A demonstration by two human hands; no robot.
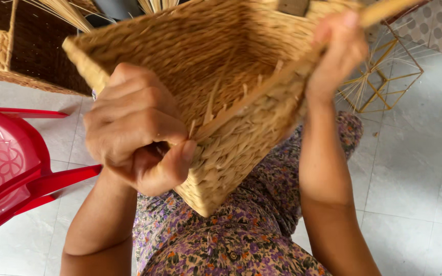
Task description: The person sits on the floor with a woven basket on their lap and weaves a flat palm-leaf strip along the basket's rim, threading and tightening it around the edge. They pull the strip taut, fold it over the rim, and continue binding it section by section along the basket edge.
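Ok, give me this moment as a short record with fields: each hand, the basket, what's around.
left hand: pinching a strand at the basket rim
right hand: gripping the far rim and a flat strand
basket: woven straw, tilted, opening toward the camera, over the lap
left side: red chair
right side: wire frame on the tile floor

A red plastic chair [6, 163] with a pierced floral seat stands at the left on pale grey floor tiles [415, 174]. A dark woven basket [21, 46] sits at top left. A gold wire frame [379, 82] rests on the floor at right.
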